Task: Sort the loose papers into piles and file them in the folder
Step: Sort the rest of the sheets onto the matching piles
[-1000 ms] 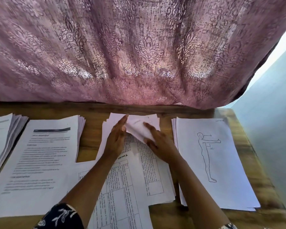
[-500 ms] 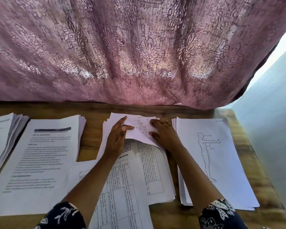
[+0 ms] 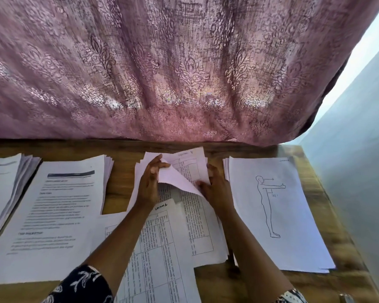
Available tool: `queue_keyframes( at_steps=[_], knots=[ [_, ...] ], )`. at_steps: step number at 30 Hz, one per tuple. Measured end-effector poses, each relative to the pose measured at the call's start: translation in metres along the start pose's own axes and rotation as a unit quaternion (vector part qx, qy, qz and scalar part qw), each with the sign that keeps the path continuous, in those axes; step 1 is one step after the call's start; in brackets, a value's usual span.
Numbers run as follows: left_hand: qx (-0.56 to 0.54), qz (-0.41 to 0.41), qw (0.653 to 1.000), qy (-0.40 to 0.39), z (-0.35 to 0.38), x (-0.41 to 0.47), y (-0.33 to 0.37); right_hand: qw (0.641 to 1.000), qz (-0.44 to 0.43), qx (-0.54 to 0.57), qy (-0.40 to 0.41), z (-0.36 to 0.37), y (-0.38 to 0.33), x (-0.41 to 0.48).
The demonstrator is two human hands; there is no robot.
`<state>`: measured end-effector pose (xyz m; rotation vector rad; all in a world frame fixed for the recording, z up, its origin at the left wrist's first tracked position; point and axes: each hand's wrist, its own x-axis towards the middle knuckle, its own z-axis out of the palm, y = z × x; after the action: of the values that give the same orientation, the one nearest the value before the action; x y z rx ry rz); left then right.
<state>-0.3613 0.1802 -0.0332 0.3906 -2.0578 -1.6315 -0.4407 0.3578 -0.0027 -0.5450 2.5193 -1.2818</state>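
At centre frame the left hand (image 3: 148,182) pinches the top edge of a curled sheet (image 3: 173,177), raised off the middle pile (image 3: 197,217) on the counter (image 3: 118,193). The right hand (image 3: 218,189) has what looks like a narrow grip on the sheet's lower edge, though its fingertips are partly hidden.

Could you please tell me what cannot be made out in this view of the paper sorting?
All in the head view:
Far-left pile: cut off by the left edge.
Text pile: print blurred, unreadable.
Figure-drawing sheet: corner note too small.
Middle pile: partly hidden by the lifted sheet, left hand and right hand.
Right hand's grip: unclear where it meets that sheet.
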Motion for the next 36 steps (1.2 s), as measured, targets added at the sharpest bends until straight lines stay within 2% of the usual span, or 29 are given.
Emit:
queue_keyframes(
  at_steps=[4, 8, 11, 17, 23, 26, 29, 31, 34, 36],
  knots=[
    [-0.069, -0.042, 0.997, -0.014, -0.003, -0.004, 0.014, 1.000, 0.000, 0.024, 0.019, -0.009, -0.008, 0.001],
    [0.016, -0.029, 0.999, -0.031, -0.010, -0.002, 0.018, 0.996, 0.005, -0.021, 0.090, -0.027, -0.017, 0.011],
    [0.107, -0.051, 0.991, -0.066, -0.013, 0.004, 0.017, 0.987, -0.020, -0.075, 0.139, -0.054, -0.028, 0.021],
    [0.322, -0.014, 0.937, -0.133, -0.013, 0.011, 0.010, 0.962, -0.091, -0.168, 0.198, -0.118, -0.072, 0.021],
    [0.345, -0.040, 0.924, -0.159, -0.028, 0.007, 0.034, 0.896, -0.195, -0.272, 0.292, -0.154, -0.113, -0.007],
    [0.372, -0.022, 0.915, -0.156, -0.052, -0.013, 0.041, 0.882, -0.211, -0.303, 0.293, -0.163, -0.125, -0.024],
    [0.423, -0.094, 0.870, -0.234, -0.077, -0.037, 0.044, 0.882, -0.206, -0.315, 0.283, -0.165, -0.123, -0.035],
    [0.452, -0.099, 0.844, -0.270, -0.080, -0.046, 0.044, 0.892, -0.186, -0.316, 0.264, -0.164, -0.119, -0.041],
    [0.526, -0.048, 0.804, -0.273, -0.077, -0.056, 0.046, 0.915, -0.141, -0.315, 0.211, -0.159, -0.112, -0.055],
    [0.514, -0.051, 0.808, -0.284, -0.073, -0.058, 0.047, 0.932, -0.099, -0.302, 0.176, -0.156, -0.104, -0.063]
  ],
)
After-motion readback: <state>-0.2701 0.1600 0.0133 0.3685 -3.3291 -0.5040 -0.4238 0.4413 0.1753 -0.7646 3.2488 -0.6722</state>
